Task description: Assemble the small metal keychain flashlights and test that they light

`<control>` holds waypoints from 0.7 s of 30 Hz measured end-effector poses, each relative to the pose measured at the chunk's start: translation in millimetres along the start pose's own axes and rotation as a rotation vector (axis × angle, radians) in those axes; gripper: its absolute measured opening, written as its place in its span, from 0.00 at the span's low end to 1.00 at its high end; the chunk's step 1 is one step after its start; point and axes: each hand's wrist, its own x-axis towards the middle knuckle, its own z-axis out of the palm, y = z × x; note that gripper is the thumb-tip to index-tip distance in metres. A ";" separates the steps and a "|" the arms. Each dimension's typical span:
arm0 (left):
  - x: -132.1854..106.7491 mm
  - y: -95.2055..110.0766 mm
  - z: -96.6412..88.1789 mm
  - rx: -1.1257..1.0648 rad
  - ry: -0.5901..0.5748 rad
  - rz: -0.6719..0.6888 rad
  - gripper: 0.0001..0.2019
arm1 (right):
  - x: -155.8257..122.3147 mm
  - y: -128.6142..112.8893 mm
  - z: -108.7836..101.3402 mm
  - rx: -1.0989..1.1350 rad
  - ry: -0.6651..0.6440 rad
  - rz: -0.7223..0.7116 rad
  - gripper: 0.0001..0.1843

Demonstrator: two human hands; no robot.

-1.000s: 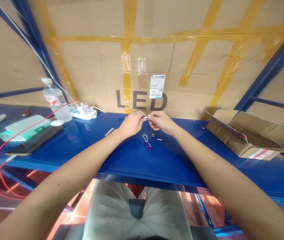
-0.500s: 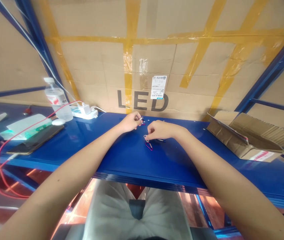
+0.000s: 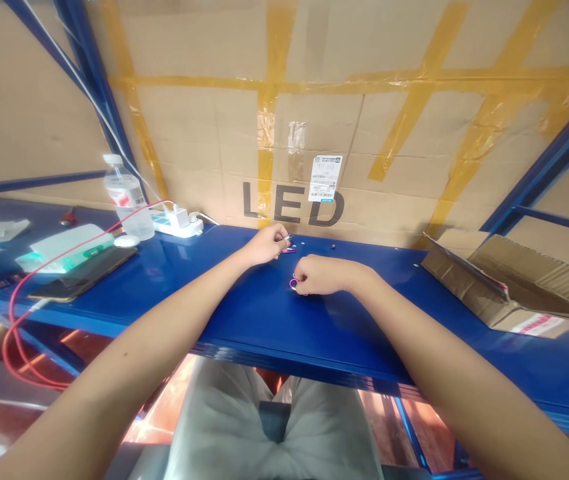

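My left hand (image 3: 267, 245) is at the back of the blue tabletop (image 3: 254, 313), its fingertips pinched on a small shiny metal piece (image 3: 288, 238) whose exact shape is too small to tell. Just below those fingertips lies a thin pink item (image 3: 289, 251). Closer to the front, my right hand (image 3: 325, 274) is closed with its knuckles up, the fingers on a pink carabiner (image 3: 293, 283). Only the carabiner's left curve and a bit of its lower edge show; the fingers cover the rest.
An open cardboard box (image 3: 504, 287) stands to the right. On the left are a water bottle (image 3: 129, 203), a power strip (image 3: 179, 225), a phone (image 3: 84, 275) with a red cable (image 3: 13, 313), and a tissue pack (image 3: 69, 250). A large cardboard sheet (image 3: 204, 147) closes off the back.
The right hand has come down over the pink carabiner that hung or lay below its fingers. The blue carabiner beside it is no longer visible. The left hand keeps its pinch; the view shifted slightly.
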 end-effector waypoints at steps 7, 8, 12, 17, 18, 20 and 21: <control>0.5 5.9 1.0 -0.053 0.013 0.031 0.04 | 9.1 29.6 -8.8 0.481 0.163 0.108 0.10; 0.4 7.4 1.0 -0.055 0.015 0.042 0.03 | 11.2 36.9 -9.2 0.539 0.214 0.138 0.10; -1.7 13.4 2.8 -0.025 -0.043 0.118 0.08 | 17.5 58.2 -5.4 0.813 0.306 0.145 0.14; -7.3 19.7 10.9 0.062 -0.071 0.165 0.15 | 20.6 62.2 1.4 0.987 0.249 0.005 0.14; -8.4 21.0 12.6 0.061 -0.072 0.149 0.16 | 21.2 61.7 2.2 0.981 0.238 -0.012 0.14; -10.1 23.4 15.4 0.044 -0.066 0.090 0.17 | 23.1 60.8 3.2 0.934 0.235 -0.027 0.14; -10.5 24.2 16.3 0.031 -0.058 0.054 0.17 | 24.3 60.6 3.6 0.905 0.238 -0.027 0.15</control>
